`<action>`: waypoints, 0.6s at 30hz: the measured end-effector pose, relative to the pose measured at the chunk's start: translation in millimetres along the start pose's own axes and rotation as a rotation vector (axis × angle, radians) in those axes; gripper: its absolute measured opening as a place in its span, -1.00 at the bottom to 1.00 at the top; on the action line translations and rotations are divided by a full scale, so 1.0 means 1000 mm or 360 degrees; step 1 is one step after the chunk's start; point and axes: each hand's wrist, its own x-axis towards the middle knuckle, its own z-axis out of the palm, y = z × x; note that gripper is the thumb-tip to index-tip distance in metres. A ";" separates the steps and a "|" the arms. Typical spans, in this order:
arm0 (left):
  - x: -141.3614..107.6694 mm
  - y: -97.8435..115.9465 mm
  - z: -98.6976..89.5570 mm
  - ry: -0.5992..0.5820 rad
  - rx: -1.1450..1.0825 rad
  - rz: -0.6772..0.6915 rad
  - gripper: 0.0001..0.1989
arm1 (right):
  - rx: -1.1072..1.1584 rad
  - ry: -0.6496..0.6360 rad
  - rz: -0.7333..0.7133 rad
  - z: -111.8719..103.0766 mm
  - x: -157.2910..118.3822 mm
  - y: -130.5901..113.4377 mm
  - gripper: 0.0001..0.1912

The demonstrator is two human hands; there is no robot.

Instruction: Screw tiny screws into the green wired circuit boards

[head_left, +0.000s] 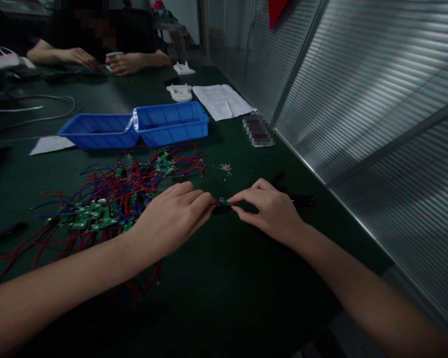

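Right between the two hands, just above the dark green table (254, 283), is a small green board (224, 201) with short red and blue wires (218, 203) at its left end. The left hand (181, 211) has its fingers bunched together, the thumb and index finger pinched on those wires. Opposite, the right hand (271, 209) brings its index finger and thumb to the board's right end, the tips slightly apart; whether both press on it is too small to tell. Beneath and beyond the left forearm spreads a tangled heap of wired boards (93, 214), red and blue leads splaying every way. Tiny metal pieces (225, 168) lie scattered beyond the gap between the hands, and a dark tool (302, 200) lies partly hidden behind the right hand. Past the heap, two blue bins (175, 134) stand side by side, touching, with printed sheets (218, 102) and a white molded part (181, 93) behind the right-hand one. Across the table a co-worker in dark clothing holds a pale object (115, 53), too dim to identify, and slatted blinds (377, 99) line the right side.
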 end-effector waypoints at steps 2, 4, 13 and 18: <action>0.000 0.000 0.000 -0.0078 -0.0046 -0.0037 -0.75 | 0.0006 -0.0059 -0.0011 0.001 0.000 0.002 -0.80; -0.001 0.000 0.000 -0.0133 -0.0078 -0.0054 -0.75 | 0.0025 -0.0115 -0.0062 0.003 0.001 0.003 -0.78; -0.002 -0.001 0.007 -0.0218 -0.0161 -0.0073 -0.78 | 0.0104 -0.0192 -0.0133 0.007 0.002 0.008 -0.75; -0.004 0.000 0.010 -0.0228 -0.0169 -0.0060 -0.83 | 0.0123 -0.0216 -0.0124 0.011 0.001 0.008 -0.77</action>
